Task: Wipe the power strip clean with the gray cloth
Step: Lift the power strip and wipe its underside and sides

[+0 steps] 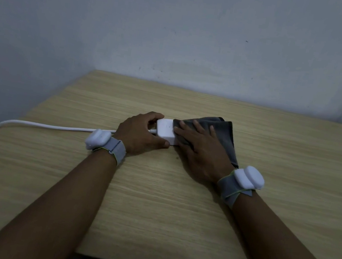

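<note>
A white power strip (pixel 165 129) lies in the middle of the wooden table; only its left end shows. My left hand (pixel 138 134) grips that end, fingers over the far side and thumb along the near side. A gray cloth (pixel 225 130) covers the rest of the strip. My right hand (pixel 201 150) lies flat on the cloth with its fingers spread, pressing it onto the strip. The strip's white cable (pixel 50 126) runs left across the table to its edge.
The light wooden table (pixel 176 207) stands against a pale wall (pixel 180 31) at the back and left. Both wrists carry white devices on gray straps (pixel 244 180). The table's near edge runs along the bottom of the view.
</note>
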The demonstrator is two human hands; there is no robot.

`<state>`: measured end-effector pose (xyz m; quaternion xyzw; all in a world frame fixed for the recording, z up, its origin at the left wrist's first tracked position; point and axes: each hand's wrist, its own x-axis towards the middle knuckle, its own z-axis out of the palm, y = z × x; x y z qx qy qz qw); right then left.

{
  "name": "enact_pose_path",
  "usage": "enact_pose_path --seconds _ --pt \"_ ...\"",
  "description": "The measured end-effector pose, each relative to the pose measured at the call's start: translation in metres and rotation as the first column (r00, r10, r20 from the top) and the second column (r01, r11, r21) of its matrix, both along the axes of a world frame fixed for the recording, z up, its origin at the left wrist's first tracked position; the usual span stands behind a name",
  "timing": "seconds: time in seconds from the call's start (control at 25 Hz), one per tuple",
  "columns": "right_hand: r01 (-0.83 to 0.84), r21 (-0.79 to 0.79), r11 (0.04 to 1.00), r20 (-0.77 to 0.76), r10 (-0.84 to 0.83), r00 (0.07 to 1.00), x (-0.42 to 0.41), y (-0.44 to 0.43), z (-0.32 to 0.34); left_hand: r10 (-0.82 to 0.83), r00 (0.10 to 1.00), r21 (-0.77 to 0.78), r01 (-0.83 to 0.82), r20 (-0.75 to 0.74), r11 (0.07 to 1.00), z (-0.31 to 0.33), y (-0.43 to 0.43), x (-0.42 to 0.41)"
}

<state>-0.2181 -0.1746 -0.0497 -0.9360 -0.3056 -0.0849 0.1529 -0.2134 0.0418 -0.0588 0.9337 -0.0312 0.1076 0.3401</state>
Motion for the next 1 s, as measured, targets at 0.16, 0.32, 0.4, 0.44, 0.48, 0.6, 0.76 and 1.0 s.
enact_pose_path --seconds 0.16,0.32,0.4,0.44,0.48,0.6,0.76,1.0 --pt "0.116 -0.028 0.993 0.042 -0.114 0.993 0.008 -0.004 -0.002 0.012 1.000 -0.027 -0.012 -0.010 1.000 0.000 0.001 0.000" --pt "0.065 -0.032 0.997 0.040 -0.064 0.997 0.002 0.003 -0.004 0.003 1.000 -0.085 -0.003 -0.001 0.996 0.000 0.001 0.000" --pt "-0.024 -0.043 0.999 0.043 0.026 0.999 -0.003 0.015 -0.004 -0.012 1.000 -0.100 0.014 0.017 0.995 0.001 0.000 -0.001" --pt "-0.065 -0.056 0.996 0.048 0.067 0.997 -0.005 0.019 -0.004 -0.021 0.999 -0.103 0.023 0.025 0.994 0.001 0.000 0.000" --pt "-0.101 -0.065 0.993 0.051 0.104 0.993 -0.005 0.022 -0.004 -0.028 0.999 -0.104 0.031 0.029 0.994 0.001 0.001 0.000" --pt "-0.178 -0.028 0.984 0.025 0.178 0.984 -0.005 0.020 0.000 -0.038 0.999 -0.090 0.040 0.020 0.995 0.001 0.002 0.000" --pt "-0.147 0.107 0.983 -0.008 0.148 0.989 0.000 0.004 0.006 -0.034 0.999 -0.065 0.037 0.035 0.997 -0.001 0.001 0.000" --pt "0.085 0.337 0.938 -0.023 -0.082 0.996 0.011 -0.026 0.003 -0.009 0.998 -0.129 0.016 0.054 0.991 -0.002 0.000 0.003"
